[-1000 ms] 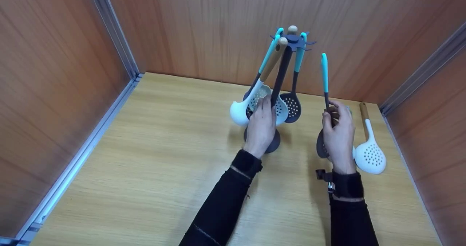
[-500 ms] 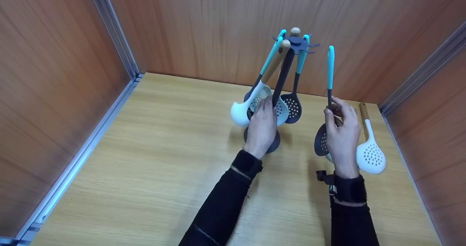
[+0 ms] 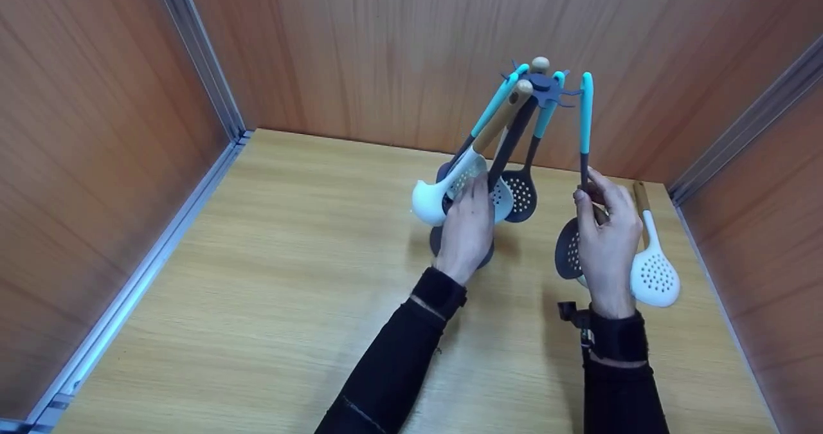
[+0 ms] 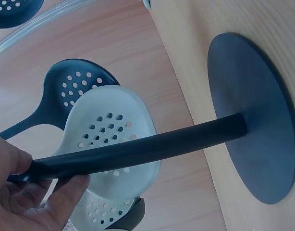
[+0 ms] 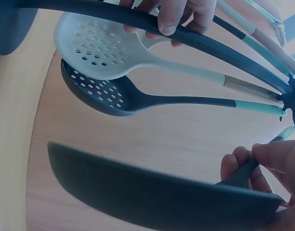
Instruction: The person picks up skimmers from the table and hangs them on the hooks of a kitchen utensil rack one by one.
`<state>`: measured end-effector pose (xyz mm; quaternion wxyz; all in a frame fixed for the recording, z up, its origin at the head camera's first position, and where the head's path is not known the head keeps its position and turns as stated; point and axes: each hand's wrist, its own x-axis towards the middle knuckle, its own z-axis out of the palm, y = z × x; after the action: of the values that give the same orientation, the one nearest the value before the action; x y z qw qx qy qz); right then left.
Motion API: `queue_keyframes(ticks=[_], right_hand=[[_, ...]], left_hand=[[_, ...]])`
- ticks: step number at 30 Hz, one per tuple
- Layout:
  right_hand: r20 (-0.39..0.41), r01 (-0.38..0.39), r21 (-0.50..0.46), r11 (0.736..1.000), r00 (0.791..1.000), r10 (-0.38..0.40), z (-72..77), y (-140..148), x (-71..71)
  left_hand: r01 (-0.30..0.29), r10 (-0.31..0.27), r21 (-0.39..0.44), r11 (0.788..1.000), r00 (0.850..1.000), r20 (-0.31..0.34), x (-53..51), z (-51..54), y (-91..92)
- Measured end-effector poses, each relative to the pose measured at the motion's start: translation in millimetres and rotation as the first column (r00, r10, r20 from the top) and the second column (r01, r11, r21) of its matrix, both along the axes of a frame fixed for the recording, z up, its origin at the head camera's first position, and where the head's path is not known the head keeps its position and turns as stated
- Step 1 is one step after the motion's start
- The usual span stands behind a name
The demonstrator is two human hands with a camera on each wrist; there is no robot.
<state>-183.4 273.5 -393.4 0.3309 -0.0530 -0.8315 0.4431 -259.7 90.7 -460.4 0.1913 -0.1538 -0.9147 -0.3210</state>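
Note:
My left hand (image 3: 468,228) grips the dark pole (image 4: 138,154) of a utensil stand, whose round base (image 4: 253,115) shows in the left wrist view. A white ladle (image 3: 427,202) with a wooden handle, a pale skimmer (image 4: 109,139) and a dark skimmer (image 3: 519,193) hang among several utensils from its hooked top (image 3: 543,88). My right hand (image 3: 607,241) pinches another dark skimmer (image 3: 568,249) by the neck, upright. The turquoise handle's tip is right beside a hook of the stand; I cannot tell whether they touch.
A white skimmer (image 3: 656,276) with a wooden handle lies on the table (image 3: 289,260) at the right, near the side wall. Partly hidden behind my right hand is a wooden handle (image 3: 600,215). Wood-grain walls (image 3: 386,54) stand at the back and sides.
The stand's top has leaned to the right, towards the skimmer in my right hand. That skimmer has risen and shifted slightly right. My left hand has kept its grip on the pole.

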Motion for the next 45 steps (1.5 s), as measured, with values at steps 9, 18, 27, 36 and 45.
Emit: queue_keyframes(ticks=[9,18,27,36,45], right_hand=[[0.008,0.016,0.014,1.000,1.000,-0.017,1.2,-0.4,0.8],[-0.052,0.005,0.040,0.999,0.999,-0.003,-3.5,0.9,-2.8],[-0.046,0.012,0.068,0.998,0.999,-0.009,-4.1,-0.1,-2.4],[-0.053,-0.010,0.087,0.996,0.998,0.015,-6.9,-1.2,-3.1],[-0.032,-0.054,0.053,0.997,0.998,0.056,-7.0,-7.2,-2.1]], left_hand=[[0.015,-0.015,0.022,1.000,1.000,0.020,2.2,1.8,1.4],[0.011,-0.011,0.010,1.000,0.999,-0.032,1.0,0.5,0.5],[0.007,-0.007,0.009,1.000,1.000,-0.023,0.2,-0.7,0.2],[0.010,-0.010,0.013,1.000,1.000,-0.010,-0.3,-0.6,2.0],[-0.003,0.003,-0.001,1.000,1.000,-0.006,0.8,-0.9,4.8]])
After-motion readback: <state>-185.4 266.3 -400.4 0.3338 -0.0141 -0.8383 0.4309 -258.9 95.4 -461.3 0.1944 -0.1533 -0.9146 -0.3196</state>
